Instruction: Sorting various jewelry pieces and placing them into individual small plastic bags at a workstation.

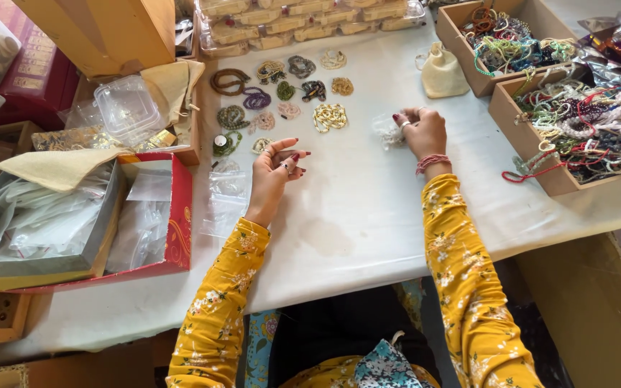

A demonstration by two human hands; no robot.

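At far left, a grey box (pixel 8 267) of clear plastic sleeves sits beside a red box (pixel 178 215) holding more of them, both at the edge of the white-covered table (pixel 368 215). A clear plastic container (pixel 127 108) stands behind them. Just right of the red box, a few flat clear bags (pixel 226 201) lie on the cloth. The left hand (pixel 276 172) rests on its edge near these bags, fingers loosely curled with thumb and forefinger close together; whether they pinch anything cannot be told at this size. Beyond it, coiled bead bracelets (pixel 282 90) lie in rows, a gold-coloured one (pixel 330 116) nearest the centre. The right hand (pixel 420 131), with a pink bracelet at its wrist, pinches a small clear bag (pixel 387 131) lying on the cloth. A cream drawstring pouch (pixel 443 72) stands behind it. At far right, two cardboard boxes (pixel 512 118) hold heaped mixed bracelets.
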